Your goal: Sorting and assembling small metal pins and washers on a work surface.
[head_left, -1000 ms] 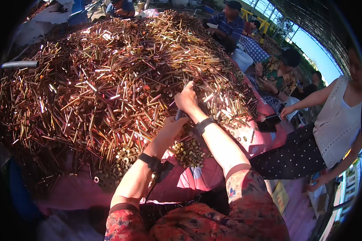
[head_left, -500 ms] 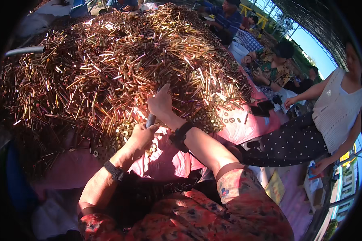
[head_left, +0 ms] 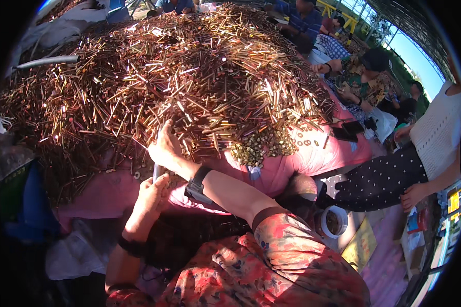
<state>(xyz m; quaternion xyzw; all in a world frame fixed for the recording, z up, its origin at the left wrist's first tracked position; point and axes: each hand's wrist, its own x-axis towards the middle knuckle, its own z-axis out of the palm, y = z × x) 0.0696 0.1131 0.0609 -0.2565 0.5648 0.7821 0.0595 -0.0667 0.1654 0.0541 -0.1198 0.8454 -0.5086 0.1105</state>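
Note:
My left hand [head_left: 151, 197] is closed around the lower end of a smooth grey rod [head_left: 156, 173] at the near edge of the heap. Just above it, my right hand [head_left: 165, 148] wraps the upper part of the same rod, hiding most of it. The right fingertips reach against a large heap of thin copper-coloured metal tubes [head_left: 225, 87]. Small brass-coloured rings and nut-like pieces [head_left: 264, 146] lie to the right of my hands, on pink cloth [head_left: 312, 158].
A dark phone-like slab [head_left: 344, 134] lies on the cloth at right. A person in a white knit top [head_left: 438, 123] stands close on the right; others sit around the far side. A white bucket [head_left: 334, 221] stands at my right. A curved grey pipe [head_left: 48, 62] crosses the heap's far left.
Both hands have moved left and slightly down with the grey rod, away from the rings. The view has shifted, and the white bucket now shows. The standing person's near hand has lowered.

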